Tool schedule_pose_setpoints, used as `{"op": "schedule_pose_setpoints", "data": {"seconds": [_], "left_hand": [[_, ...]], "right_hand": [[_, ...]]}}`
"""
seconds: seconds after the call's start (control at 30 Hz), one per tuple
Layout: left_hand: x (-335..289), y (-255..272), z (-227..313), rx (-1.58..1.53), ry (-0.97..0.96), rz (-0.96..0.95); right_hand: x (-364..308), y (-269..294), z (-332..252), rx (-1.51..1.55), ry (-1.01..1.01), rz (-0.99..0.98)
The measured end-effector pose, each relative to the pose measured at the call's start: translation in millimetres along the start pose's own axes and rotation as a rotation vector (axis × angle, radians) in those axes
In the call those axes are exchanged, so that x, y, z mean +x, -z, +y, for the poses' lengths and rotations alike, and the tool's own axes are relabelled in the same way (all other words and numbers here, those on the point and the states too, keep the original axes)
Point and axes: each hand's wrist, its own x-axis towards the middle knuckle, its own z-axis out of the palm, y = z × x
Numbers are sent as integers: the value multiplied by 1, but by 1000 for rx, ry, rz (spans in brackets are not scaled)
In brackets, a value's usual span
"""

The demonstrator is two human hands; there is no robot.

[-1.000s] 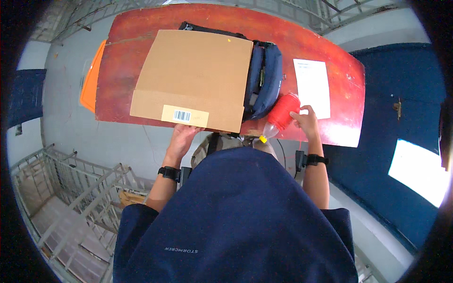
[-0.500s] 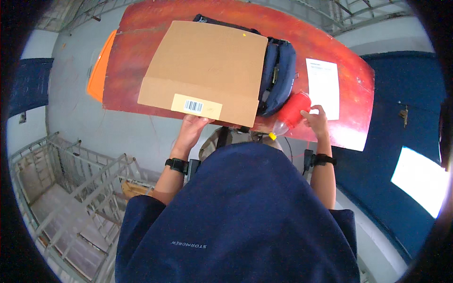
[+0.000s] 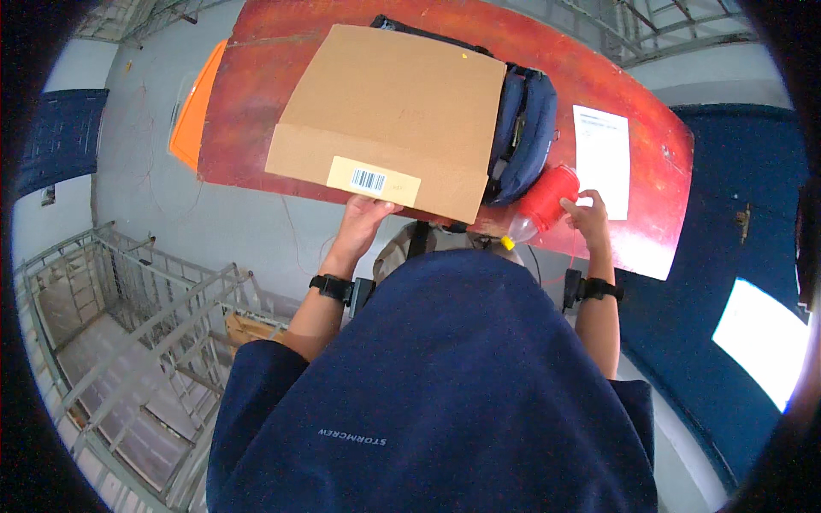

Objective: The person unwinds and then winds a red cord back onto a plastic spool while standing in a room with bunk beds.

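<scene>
A large brown cardboard piece (image 3: pixel 389 111) with a barcode label lies over a dark navy bag (image 3: pixel 530 128), whose padded straps show at its right side. My left hand (image 3: pixel 363 224) grips the cardboard's near edge, thumb at the edge and the other fingers hidden beneath. Right of the bag, a red plastic bottle (image 3: pixel 549 195) with a clear neck and yellow cap lies tilted, cap toward me. My right hand (image 3: pixel 588 221) is beside it, a fingertip at the bottle's side. Its fingers are bent but apart, with nothing visible between them.
The red table (image 3: pixel 265 68) carries all this. A printed white sheet (image 3: pixel 604 162) lies right of the bottle. An orange panel (image 3: pixel 195 107) stands by the table's left edge. Metal racks (image 3: pixel 162 333) stand at lower left, and a dark blue surface (image 3: pixel 727 197) is at right.
The whole view has shifted, so the table and the things on it appear a little further right. Both hands keep about the same places at the cardboard and the bottle.
</scene>
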Motion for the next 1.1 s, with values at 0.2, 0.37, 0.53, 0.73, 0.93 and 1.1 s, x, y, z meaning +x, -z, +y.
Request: {"op": "schedule_pose_setpoints", "data": {"seconds": [0.2, 0.37, 0.53, 0.73, 0.93, 1.1], "left_hand": [[0, 4, -4, 49, 19, -11], [1, 12, -10, 51, 2, -65], [1, 11, -12, 38, 3, -29], [-2, 8, -11, 96, -59, 52], [-9, -13, -10, 37, -330, 188], [-17, -15, 6, 184, -394, 272]], "right_hand": [[-3, 0, -2, 23, -53, 0], [-7, 1, -7, 9, -42, -15], [-11, 2, -15, 62, -65, -42], [-3, 3, -2, 25, -53, -28], [-3, 0, -7, 1, -67, -20], [-3, 0, -3, 58, -37, -14]]}}
